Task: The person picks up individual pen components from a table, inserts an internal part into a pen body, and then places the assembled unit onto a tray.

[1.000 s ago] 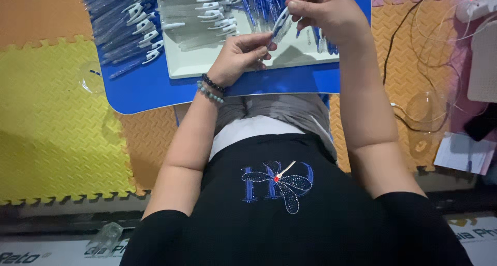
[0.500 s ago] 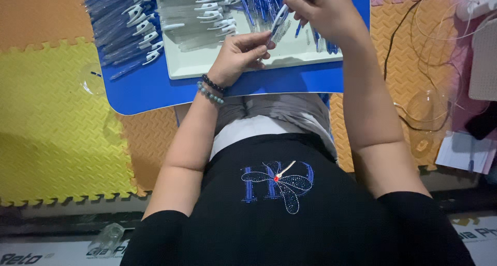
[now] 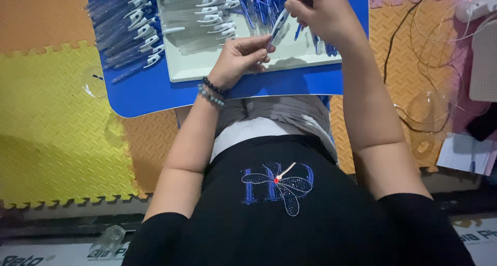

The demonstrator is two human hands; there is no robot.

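Foam floor mats (image 3: 57, 136) in yellow and orange lie under a low blue worktop (image 3: 155, 90), and a person in a black shirt sits at it. Between the two hands is a thin pen (image 3: 278, 27) with a white and blue body, tilted, above the near edge of a white tray (image 3: 207, 69). The left hand (image 3: 235, 59), with bead bracelets (image 3: 211, 91) on the wrist, pinches the lower end of the pen with thumb and fingers. The right hand (image 3: 321, 12) is closed around the upper end, fingers curled; it perhaps grips a small part there, but the view is too blurred to tell. Behind the hands, on the tray, lie a heap of loose blue pens (image 3: 259, 2) and a row of clear sleeves with white clips (image 3: 207, 15). To the left of the tray, on the worktop, lies another pile of packed pens (image 3: 124, 27). On the right, a black cable (image 3: 398, 33) runs over the orange mat, near clear round lids (image 3: 429, 108).
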